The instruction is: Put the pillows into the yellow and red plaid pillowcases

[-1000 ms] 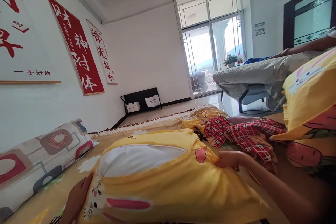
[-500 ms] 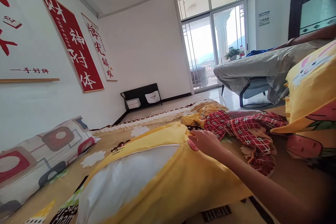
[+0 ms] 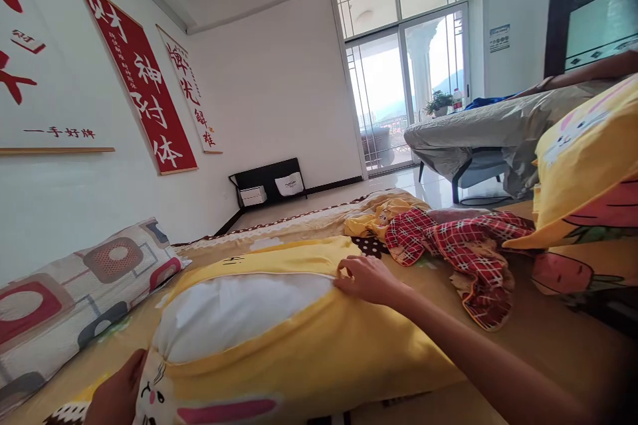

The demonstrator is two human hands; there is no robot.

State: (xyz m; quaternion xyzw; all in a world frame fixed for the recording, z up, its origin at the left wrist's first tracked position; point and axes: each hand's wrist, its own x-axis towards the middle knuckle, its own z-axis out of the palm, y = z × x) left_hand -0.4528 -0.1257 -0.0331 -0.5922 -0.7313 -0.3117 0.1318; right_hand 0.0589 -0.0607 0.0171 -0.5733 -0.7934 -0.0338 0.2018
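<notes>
A pillow in a yellow rabbit-print pillowcase (image 3: 309, 345) lies across the bed in front of me, its white inner pillow (image 3: 234, 312) showing through the open slit. My right hand (image 3: 366, 277) pinches the far end of that opening, fingers closed on the case's edge. At the bottom left my left hand (image 3: 117, 393) is pressed against the near end of the pillow beside a rabbit face; its fingers are mostly hidden.
A patterned pillow (image 3: 74, 292) lies along the left wall. Red checked cloth (image 3: 463, 249) and yellow bedding are heaped beyond my right hand. A second yellow pillow (image 3: 583, 159) stands at right. Another person's arm (image 3: 588, 76) rests on a grey-covered bed (image 3: 488, 129).
My right hand slid left along the pillowcase, from near the red cloth to the end of the opening. My left hand, out of view half a second ago, shows again at the near end.
</notes>
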